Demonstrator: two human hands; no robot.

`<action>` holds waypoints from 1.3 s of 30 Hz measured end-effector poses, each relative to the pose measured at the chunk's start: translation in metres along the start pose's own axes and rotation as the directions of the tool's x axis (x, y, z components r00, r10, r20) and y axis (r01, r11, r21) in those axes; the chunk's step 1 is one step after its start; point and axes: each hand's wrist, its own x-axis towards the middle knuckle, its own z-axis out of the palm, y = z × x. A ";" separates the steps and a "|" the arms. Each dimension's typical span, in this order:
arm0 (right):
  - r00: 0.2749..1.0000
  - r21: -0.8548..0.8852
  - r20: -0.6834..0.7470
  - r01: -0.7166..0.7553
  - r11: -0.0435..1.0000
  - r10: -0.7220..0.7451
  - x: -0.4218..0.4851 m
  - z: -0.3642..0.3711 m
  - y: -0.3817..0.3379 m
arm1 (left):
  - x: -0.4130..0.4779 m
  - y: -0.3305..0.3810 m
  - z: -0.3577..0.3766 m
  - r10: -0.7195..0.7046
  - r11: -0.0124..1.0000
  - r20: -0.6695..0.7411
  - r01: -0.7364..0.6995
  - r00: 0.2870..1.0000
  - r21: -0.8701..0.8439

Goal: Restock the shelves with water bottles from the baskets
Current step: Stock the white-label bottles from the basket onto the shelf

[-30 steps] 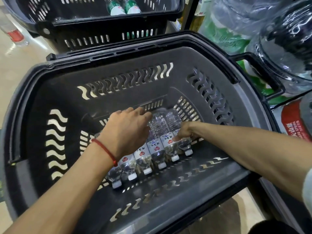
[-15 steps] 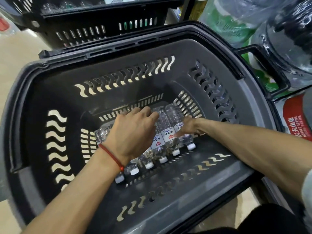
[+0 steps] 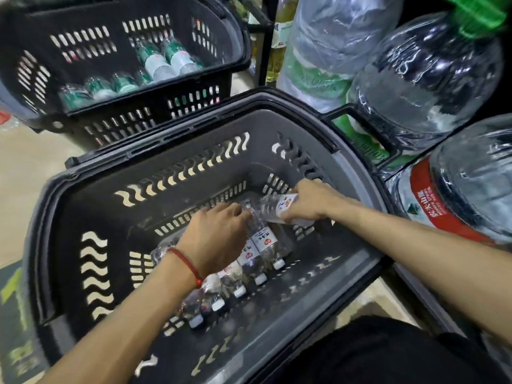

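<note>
Step in hand: pick from the grey basket point(image 3: 83, 189), not yet the shelf placement.

- Right hand point(image 3: 310, 202) was clamped round one small water bottle point(image 3: 273, 207), held sideways just above the basket floor at about 1 o'clock of the basket, clear of the row.
- Left hand point(image 3: 219, 236), with a red wrist cord point(image 3: 188, 266), sat on top of the bottle row point(image 3: 264, 241) at basket centre, fingers bent down over the bottle bases. Can't tell whether it actually gripped one or only rested there.
- The row lay flat, running from 7 to 1 o'clock, with white caps toward the wearer. About five caps showed.
- Second basket point(image 3: 138, 117) at 11 o'clock held green-label bottles point(image 3: 166, 59). Big water jugs point(image 3: 429, 79) stood at 2 o'clock, just beside the grey basket.

Judgement: early in this basket's unload, with the other basket untouched.

Next move probably needs the left hand to close on a bottle or let go, then both arms to lift over the right-hand rim without knocking the jugs. The target shelf slot wasn't in frame, so the head has to turn first. The bottles look thin-walled, so they'd need only a light squeeze.
</note>
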 end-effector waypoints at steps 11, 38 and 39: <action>0.967 0.184 -0.253 0.086 0.979 -0.037 -0.101 -0.040 0.026 | 0.094 -0.014 0.071 0.162 0.977 0.370 -0.200 0.915 0.068; 0.895 0.164 -0.447 0.092 0.982 -0.010 -0.140 -0.035 0.054 | 0.142 -0.020 0.155 0.221 0.902 0.460 -0.360 0.860 0.238; 0.892 0.163 -0.452 0.097 0.982 -0.013 -0.140 -0.034 0.055 | 0.144 -0.019 0.155 0.213 0.912 0.455 -0.343 0.865 0.225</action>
